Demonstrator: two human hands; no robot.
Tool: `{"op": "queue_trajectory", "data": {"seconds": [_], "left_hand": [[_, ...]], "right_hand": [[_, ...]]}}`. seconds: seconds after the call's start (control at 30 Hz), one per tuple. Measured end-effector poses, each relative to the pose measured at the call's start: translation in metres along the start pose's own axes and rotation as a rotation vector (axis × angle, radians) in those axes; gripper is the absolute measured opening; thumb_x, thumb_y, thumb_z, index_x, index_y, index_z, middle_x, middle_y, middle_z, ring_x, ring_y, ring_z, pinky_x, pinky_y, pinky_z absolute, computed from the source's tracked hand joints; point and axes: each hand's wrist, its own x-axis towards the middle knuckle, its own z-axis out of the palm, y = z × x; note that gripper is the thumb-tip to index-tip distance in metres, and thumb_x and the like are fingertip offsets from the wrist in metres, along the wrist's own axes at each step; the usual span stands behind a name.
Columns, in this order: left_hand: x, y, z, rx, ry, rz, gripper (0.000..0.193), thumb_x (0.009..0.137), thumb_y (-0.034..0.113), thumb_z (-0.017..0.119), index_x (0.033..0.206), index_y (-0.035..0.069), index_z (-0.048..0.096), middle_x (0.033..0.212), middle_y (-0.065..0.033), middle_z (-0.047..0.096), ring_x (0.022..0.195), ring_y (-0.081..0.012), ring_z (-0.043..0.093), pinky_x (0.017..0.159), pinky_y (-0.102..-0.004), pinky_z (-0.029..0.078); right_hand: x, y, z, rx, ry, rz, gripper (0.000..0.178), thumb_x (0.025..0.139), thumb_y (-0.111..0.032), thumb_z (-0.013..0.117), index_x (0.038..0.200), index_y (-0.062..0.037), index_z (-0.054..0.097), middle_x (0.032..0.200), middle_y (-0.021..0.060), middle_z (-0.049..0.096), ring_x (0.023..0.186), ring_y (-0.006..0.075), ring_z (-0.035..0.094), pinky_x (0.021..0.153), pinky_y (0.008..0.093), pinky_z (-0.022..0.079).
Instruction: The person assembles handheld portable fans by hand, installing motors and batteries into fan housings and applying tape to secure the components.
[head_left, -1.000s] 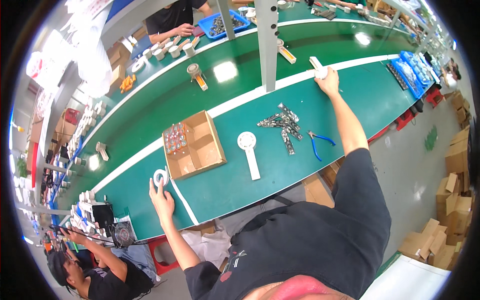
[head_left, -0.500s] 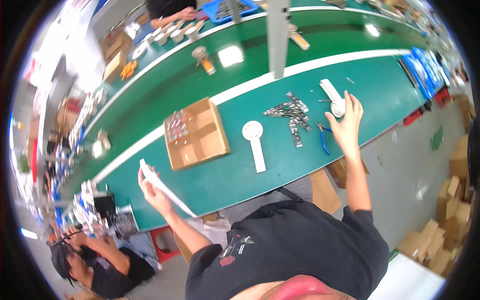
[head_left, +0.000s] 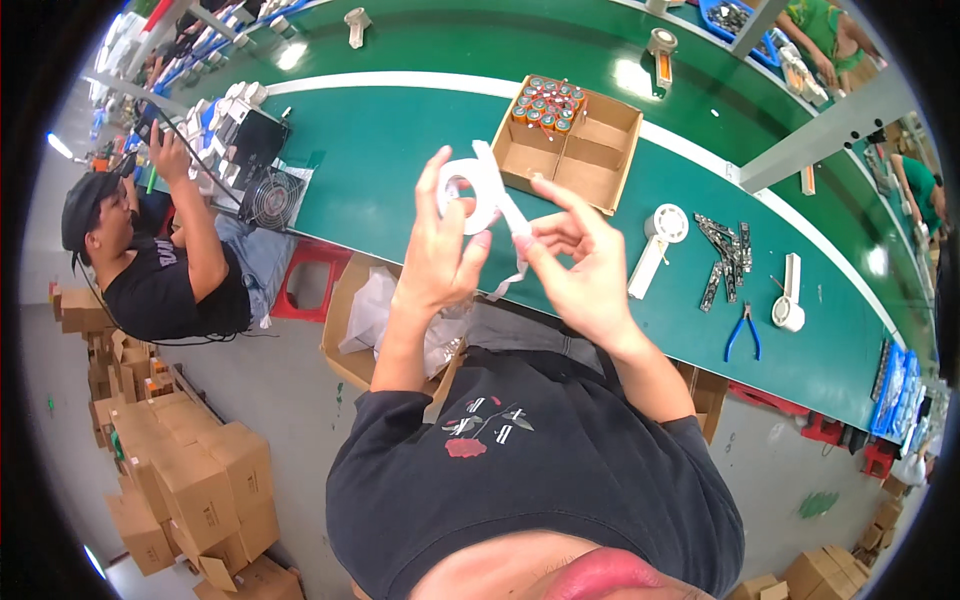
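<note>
A roll of white tape (head_left: 486, 203) is in my left hand (head_left: 432, 255), whose thumb and fingers curl round the ring. From the roll runs a loose white strip (head_left: 506, 200). My right hand (head_left: 588, 268) pinches that strip between thumb and fingers, just right of the roll; its curled tail hangs below. Both hands are raised over the near edge of the green bench. Right of them lies a white handheld fan housing (head_left: 648, 262) with a round head. Farther right are dark strips of small parts (head_left: 728, 255), blue-handled pliers (head_left: 744, 333) and a second white housing (head_left: 789, 306).
A cardboard box (head_left: 608, 190) behind my hands holds several orange cylinders with red wires. A metal post (head_left: 820, 135) rises at the right. At the left sits a person (head_left: 175, 270) near a black fan (head_left: 272, 198). An open carton (head_left: 345, 345) stands below the bench edge.
The view has swung left. My right hand has left the second fan housing and come over to the tape strip. The roll now faces me, where before it showed nearly edge-on.
</note>
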Motion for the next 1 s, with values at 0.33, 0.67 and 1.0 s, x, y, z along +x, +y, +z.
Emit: {"op": "queue_trajectory", "data": {"seconds": [0.33, 0.67, 1.0], "left_hand": [[-0.026, -0.031, 0.003, -0.573, 0.317, -0.268, 0.076, 0.102, 0.055, 0.03, 0.143, -0.008, 0.038, 0.148, -0.0221, 0.031, 0.109, -0.0274, 0.058, 0.091, -0.0383, 0.049], [-0.057, -0.031, -0.007, -1.147, 0.405, -0.429, 0.057, 0.105, 0.047, 0.042, 0.127, -0.005, 0.049, 0.144, -0.0185, 0.039, 0.098, -0.0241, 0.062, 0.064, -0.0342, 0.061], [-0.044, -0.03, 0.021, -1.011, 0.29, -0.558, 0.038, 0.106, 0.026, 0.05, 0.131, -0.002, 0.053, 0.139, -0.0129, 0.045, 0.096, -0.0202, 0.064, 0.069, -0.0329, 0.059]], "right_hand": [[0.084, 0.041, -0.01, -0.676, 0.102, -0.338, 0.008, 0.085, -0.008, 0.069, 0.089, -0.0016, 0.071, 0.085, 0.0157, 0.07, 0.076, 0.0326, 0.069, 0.07, 0.0411, 0.055], [0.167, 0.077, -0.053, -1.376, -0.074, -0.154, 0.016, 0.089, -0.014, 0.066, 0.097, -0.0003, 0.066, 0.1, 0.0191, 0.065, 0.099, 0.037, 0.062, 0.085, 0.0488, 0.053], [0.145, 0.084, -0.044, -1.141, 0.005, -0.209, 0.021, 0.088, -0.013, 0.069, 0.106, -0.0016, 0.066, 0.097, 0.0198, 0.068, 0.093, 0.038, 0.063, 0.078, 0.0479, 0.052]]}}
